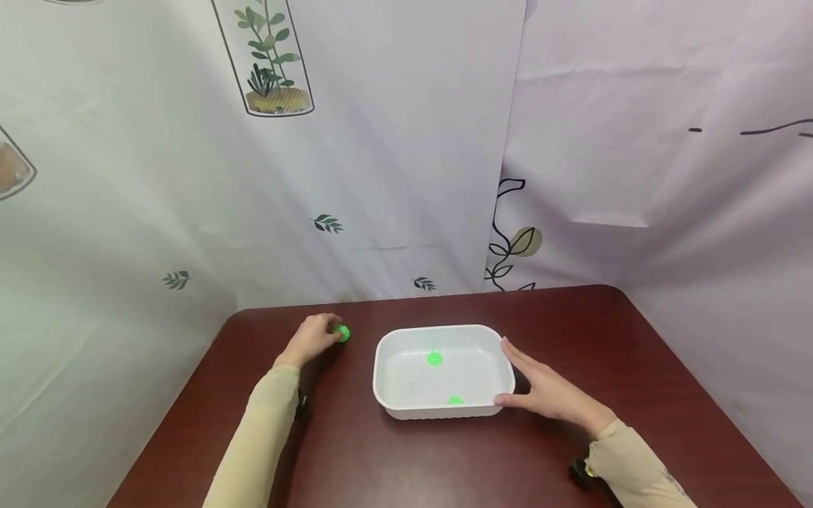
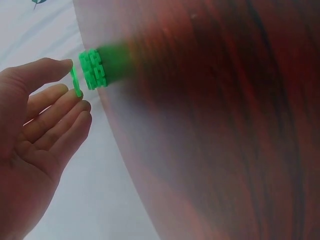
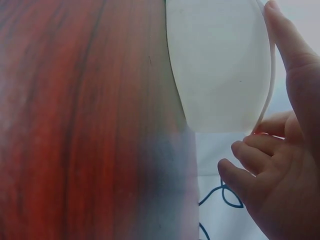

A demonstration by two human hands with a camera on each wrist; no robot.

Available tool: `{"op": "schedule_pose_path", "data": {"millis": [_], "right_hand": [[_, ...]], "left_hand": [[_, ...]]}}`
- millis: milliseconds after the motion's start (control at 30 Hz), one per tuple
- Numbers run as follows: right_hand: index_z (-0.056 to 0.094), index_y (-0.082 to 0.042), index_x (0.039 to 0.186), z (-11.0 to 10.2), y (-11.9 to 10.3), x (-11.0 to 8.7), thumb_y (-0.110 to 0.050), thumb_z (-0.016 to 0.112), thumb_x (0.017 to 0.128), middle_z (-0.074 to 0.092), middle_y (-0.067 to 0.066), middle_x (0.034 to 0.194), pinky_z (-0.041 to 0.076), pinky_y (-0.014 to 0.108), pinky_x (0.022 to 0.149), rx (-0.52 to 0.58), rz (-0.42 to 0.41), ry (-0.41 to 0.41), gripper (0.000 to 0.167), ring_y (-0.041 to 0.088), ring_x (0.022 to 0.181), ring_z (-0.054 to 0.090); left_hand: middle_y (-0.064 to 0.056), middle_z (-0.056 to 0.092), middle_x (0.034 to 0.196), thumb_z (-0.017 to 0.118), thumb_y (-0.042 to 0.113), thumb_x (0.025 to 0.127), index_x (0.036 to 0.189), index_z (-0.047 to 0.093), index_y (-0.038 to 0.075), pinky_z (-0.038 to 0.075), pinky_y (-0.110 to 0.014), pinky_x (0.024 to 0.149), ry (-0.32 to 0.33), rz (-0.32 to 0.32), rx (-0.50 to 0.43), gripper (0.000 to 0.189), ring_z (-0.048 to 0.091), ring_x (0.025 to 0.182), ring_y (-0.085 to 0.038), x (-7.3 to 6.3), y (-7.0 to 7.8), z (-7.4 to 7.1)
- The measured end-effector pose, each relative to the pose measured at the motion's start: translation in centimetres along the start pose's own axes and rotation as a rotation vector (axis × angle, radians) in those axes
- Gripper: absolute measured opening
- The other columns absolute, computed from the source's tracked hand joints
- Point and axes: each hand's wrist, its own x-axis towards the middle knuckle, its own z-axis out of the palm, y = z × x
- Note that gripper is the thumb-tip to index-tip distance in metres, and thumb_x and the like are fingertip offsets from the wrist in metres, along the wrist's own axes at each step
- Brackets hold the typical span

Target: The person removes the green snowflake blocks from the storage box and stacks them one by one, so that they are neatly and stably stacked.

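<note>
At the table's far left my left hand (image 1: pixel 310 340) pinches a thin green interlocking plastic disc (image 2: pixel 76 84) between thumb and fingertip. Right beside that disc, a short stack of several such green discs (image 2: pixel 93 70) stands on the table. The white rectangular tub (image 1: pixel 406 384) sits mid-table. Inside it, one green disc (image 1: pixel 434 358) lies toward the back and another green disc (image 1: pixel 455 400) is partly hidden by the front wall. Spread along the tub's right end, my right hand (image 1: pixel 546 389) touches the rim, its thumb at the front corner and fingers at the back.
The dark red-brown wooden table (image 1: pixel 432 466) has rounded far corners. Behind it and along both sides hangs a pale printed curtain (image 1: pixel 394 176) with plant drawings. A dark band with a small device (image 1: pixel 581 473) is on my right wrist.
</note>
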Motion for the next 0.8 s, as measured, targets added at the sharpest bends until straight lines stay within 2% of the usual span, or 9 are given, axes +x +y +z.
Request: {"op": "schedule_pose_path", "data": {"millis": [200, 467, 700, 800], "right_hand": [[0.024, -0.005, 0.160, 0.1, 0.1, -0.1, -0.063, 0.075, 0.080, 0.024, 0.019, 0.163, 0.037, 0.059, 0.109, -0.009, -0.008, 0.017, 0.112, 0.041, 0.144, 0.034], [0.022, -0.005, 0.160, 0.0, 0.0, -0.1, -0.067, 0.073, 0.079, 0.022, 0.018, 0.164, 0.037, 0.059, 0.109, -0.006, -0.009, 0.000, 0.114, 0.041, 0.145, 0.033], [0.023, -0.005, 0.160, 0.0, 0.1, -0.2, -0.067, 0.073, 0.080, 0.023, 0.017, 0.164, 0.037, 0.059, 0.109, -0.026, -0.012, 0.013, 0.113, 0.040, 0.145, 0.033], [0.023, -0.005, 0.160, 0.1, 0.1, -0.4, -0.067, 0.073, 0.080, 0.023, 0.017, 0.164, 0.037, 0.059, 0.108, -0.023, -0.010, 0.013, 0.113, 0.040, 0.144, 0.033]], "left_hand": [[-0.018, 0.070, 0.110, 0.072, 0.014, 0.092, 0.122, 0.067, -0.006, 0.054, -0.048, 0.084, 0.008, 0.026, 0.021, 0.036, 0.067, 0.098, -0.031, 0.0, 0.0, 0.3], [-0.019, 0.069, 0.115, 0.072, 0.014, 0.093, 0.124, 0.065, -0.006, 0.054, -0.049, 0.088, -0.015, -0.014, -0.003, 0.037, 0.067, 0.105, -0.033, -0.5, -0.1, 0.2], [-0.019, 0.070, 0.114, 0.073, 0.016, 0.092, 0.123, 0.066, -0.006, 0.054, -0.050, 0.088, 0.009, 0.027, -0.027, 0.038, 0.067, 0.104, -0.033, -1.0, 0.3, -0.4], [-0.017, 0.069, 0.117, 0.072, 0.016, 0.093, 0.124, 0.066, -0.004, 0.053, -0.051, 0.089, 0.001, 0.041, -0.026, 0.037, 0.067, 0.106, -0.033, -1.1, 1.1, -0.6]]}}
